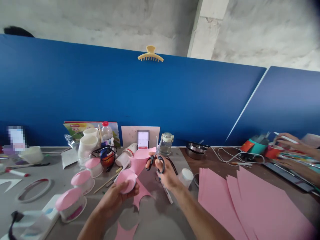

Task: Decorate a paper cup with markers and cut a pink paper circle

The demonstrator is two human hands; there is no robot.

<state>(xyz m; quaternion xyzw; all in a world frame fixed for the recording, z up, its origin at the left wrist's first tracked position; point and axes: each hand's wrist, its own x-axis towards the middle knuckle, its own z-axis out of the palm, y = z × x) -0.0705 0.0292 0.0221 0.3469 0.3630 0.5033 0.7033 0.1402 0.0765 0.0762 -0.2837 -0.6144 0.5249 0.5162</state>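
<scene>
A partly cut sheet of pink paper is held up by my left hand, whose fingers and thumb pinch its round lower part. My right hand grips black-handled scissors with fingers through the loops, blades pointing up, just right of the paper. Beneath and below the held piece lie pink paper scraps with curved cut edges. To the left, several white cups topped with pink paper discs stand in a row.
A phone leans upright at the back beside a glass jar. Pink sheets lie at the right. A white cup stands near my right wrist. Stacked white cups are at the left. Another person's hand is at the far right.
</scene>
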